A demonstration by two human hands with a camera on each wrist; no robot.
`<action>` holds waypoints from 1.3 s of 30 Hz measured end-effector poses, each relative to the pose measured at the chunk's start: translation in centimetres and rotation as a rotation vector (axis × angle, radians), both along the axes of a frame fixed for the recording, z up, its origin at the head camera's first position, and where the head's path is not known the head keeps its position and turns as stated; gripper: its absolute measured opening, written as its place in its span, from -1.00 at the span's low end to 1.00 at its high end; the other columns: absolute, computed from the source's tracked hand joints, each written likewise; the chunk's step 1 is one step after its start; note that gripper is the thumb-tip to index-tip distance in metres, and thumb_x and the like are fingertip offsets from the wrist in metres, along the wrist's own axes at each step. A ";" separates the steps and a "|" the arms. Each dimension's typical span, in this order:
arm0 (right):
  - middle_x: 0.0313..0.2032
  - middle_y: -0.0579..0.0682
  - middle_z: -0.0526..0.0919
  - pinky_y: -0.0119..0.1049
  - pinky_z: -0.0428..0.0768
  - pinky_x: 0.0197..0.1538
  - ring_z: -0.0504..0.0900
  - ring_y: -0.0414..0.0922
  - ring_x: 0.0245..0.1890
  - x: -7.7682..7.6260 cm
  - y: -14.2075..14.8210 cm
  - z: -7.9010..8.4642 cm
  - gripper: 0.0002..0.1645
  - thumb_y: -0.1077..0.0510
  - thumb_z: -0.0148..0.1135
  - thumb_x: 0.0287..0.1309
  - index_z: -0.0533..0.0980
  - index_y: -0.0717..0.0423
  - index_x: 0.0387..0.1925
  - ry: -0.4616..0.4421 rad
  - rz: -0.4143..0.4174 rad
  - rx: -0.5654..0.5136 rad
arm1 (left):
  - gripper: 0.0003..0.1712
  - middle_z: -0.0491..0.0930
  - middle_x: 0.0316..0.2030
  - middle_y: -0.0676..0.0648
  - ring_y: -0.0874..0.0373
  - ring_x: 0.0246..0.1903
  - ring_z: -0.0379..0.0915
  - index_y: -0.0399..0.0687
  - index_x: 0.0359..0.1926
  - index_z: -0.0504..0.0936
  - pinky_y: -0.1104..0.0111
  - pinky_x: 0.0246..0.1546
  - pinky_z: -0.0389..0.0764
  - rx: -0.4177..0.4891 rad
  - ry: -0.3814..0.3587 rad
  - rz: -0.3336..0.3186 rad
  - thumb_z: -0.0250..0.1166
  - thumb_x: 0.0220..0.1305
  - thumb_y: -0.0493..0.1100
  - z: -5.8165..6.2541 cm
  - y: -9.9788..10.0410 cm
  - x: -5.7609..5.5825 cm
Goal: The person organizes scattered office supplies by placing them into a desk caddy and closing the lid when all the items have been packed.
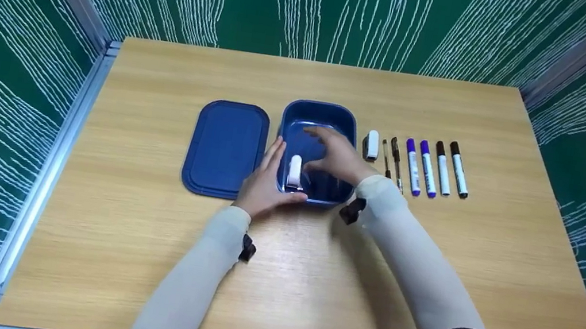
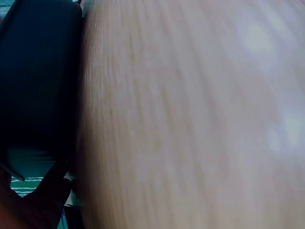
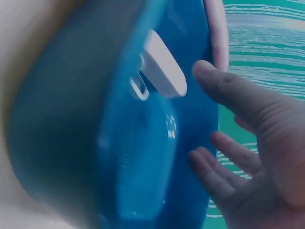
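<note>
A blue plastic box (image 1: 320,104) stands without its lid on the table. Inside, near its front left corner, sits a small white stapler (image 1: 294,171) with a metal end. My left hand (image 1: 261,188) rests against the box's front left corner, with straight fingers along the left wall and the thumb stretched along the front rim. Over the box's interior hovers my right hand (image 1: 341,157), thumb and fingers spread apart around nothing. In the right wrist view its thumb (image 3: 233,90) points toward the stapler, apart from it. The left wrist view shows mostly table and the box's dark outer side.
The flat blue lid (image 1: 227,149) lies left of the box. To its right, a second white stapler (image 1: 371,145), two pens (image 1: 396,159), two purple-capped markers (image 1: 427,169) and two dark-capped markers (image 1: 459,169) lie in a row. Green patterned panels (image 1: 350,16) surround the table.
</note>
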State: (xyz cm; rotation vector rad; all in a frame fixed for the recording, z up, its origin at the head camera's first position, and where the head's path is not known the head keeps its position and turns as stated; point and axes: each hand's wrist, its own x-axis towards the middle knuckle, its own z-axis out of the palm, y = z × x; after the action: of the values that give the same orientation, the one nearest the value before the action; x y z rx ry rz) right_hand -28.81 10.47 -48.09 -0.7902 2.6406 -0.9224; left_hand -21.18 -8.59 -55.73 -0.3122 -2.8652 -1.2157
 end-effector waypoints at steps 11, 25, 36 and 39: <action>0.21 0.06 0.45 -0.10 0.49 0.13 0.42 0.03 0.19 -1.9 3.3 2.1 -0.20 0.11 0.46 0.07 0.33 0.02 0.34 -0.012 -0.184 -0.060 | 0.50 -0.38 0.51 0.25 -0.13 0.37 0.11 0.14 0.55 -0.17 -0.23 0.12 0.32 -0.008 -0.019 -0.004 0.34 -0.30 0.62 0.0 0.0 0.0; 0.22 0.16 0.42 0.00 0.40 0.18 0.38 0.09 0.19 -3.1 9.3 2.5 -0.31 0.14 0.29 0.24 0.31 0.17 0.35 0.031 -0.278 -0.088 | 0.49 -0.41 0.50 0.30 -0.14 0.38 0.07 0.17 0.56 -0.20 -0.28 0.14 0.25 0.006 -0.037 0.009 0.45 -0.26 0.49 0.2 0.0 -0.1; 0.29 0.12 0.31 0.02 0.42 0.15 0.30 0.14 0.25 -3.1 10.7 0.8 -0.28 0.22 0.28 0.22 0.27 0.13 0.38 -0.004 -0.293 -0.039 | 0.45 -0.39 0.51 0.27 -0.14 0.40 0.03 0.13 0.56 -0.17 -0.28 0.15 0.24 0.020 -0.032 0.003 0.49 -0.21 0.42 0.0 0.0 0.1; 0.31 0.09 0.28 0.02 0.45 0.14 0.28 0.14 0.27 -3.0 10.7 0.4 -0.25 0.24 0.30 0.20 0.26 0.07 0.40 -0.027 -0.308 -0.016 | 0.45 -0.38 0.51 0.27 -0.14 0.40 0.02 0.12 0.56 -0.17 -0.27 0.15 0.25 0.027 -0.027 0.001 0.49 -0.21 0.42 0.0 0.1 0.2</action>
State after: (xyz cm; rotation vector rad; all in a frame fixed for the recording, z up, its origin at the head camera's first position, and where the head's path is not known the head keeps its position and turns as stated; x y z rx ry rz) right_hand -31.80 21.13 -47.68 -0.3748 2.7816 -1.0191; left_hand -21.03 -8.51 -55.72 -0.2964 -2.8684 -1.2668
